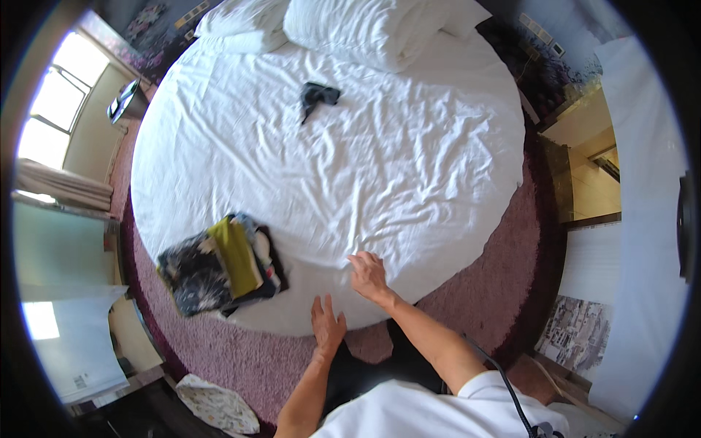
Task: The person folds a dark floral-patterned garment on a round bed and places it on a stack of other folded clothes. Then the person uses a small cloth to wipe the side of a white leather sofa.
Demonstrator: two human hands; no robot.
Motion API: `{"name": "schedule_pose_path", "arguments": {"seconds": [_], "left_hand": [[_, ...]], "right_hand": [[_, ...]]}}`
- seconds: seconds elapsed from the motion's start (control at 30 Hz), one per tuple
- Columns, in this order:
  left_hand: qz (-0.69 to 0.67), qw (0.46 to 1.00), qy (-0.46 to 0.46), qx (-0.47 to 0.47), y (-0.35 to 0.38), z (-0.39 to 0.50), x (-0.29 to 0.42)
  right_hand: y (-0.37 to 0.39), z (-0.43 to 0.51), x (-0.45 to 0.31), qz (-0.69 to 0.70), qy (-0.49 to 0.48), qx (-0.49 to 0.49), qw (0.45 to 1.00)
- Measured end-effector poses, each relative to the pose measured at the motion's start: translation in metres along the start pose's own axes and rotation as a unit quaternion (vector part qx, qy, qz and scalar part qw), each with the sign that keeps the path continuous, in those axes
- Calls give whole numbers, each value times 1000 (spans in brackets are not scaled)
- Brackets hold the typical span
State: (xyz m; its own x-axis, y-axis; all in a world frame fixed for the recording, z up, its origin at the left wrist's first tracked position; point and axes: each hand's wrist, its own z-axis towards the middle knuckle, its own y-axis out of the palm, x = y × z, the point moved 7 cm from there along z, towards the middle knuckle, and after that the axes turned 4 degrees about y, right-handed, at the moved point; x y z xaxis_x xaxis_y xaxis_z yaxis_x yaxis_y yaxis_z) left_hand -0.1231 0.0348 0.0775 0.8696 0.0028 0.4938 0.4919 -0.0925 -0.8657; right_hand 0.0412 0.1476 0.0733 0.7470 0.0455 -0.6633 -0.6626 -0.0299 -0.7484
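Observation:
A round bed (208,164) with a rumpled white sheet lies before me. Over its near edge is my right hand (368,276), fingers bent and thumb close to a raised crease; whether it pinches the sheet cannot be made out. To the left and lower, my left hand (328,324) holds nothing, its fingers apart near the edge of the bed. Left of both hands sits a group of folded clothes: a dark patterned piece (194,276), an olive-green piece (235,257) and darker ones beside it. A small crumpled black cloth item (317,97) lies farther up the sheet.
White pillows (241,27) and a bundled white quilt (356,27) occupy the bed's far end. Mauve carpet (487,284) surrounds the bed. A patterned cloth (216,404) is at lower left. A dark bin (131,103) stands by the window (60,98). A black cable (501,372) hangs by my right arm.

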Motion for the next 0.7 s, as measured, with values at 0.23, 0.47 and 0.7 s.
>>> {"name": "schedule_pose_path", "arguments": {"seconds": [0.23,0.47,0.7], "left_hand": [[35,983,-27,-181,132,-18,37],[-110,987,-108,-52,99,44,71],[-253,964,-21,84,49,154,158]], "right_hand": [[-36,-66,147,-111,18,-172,979],[-36,-24,165,92,211,-225,947],[-83,41,124,328,197,-51,922]]}}
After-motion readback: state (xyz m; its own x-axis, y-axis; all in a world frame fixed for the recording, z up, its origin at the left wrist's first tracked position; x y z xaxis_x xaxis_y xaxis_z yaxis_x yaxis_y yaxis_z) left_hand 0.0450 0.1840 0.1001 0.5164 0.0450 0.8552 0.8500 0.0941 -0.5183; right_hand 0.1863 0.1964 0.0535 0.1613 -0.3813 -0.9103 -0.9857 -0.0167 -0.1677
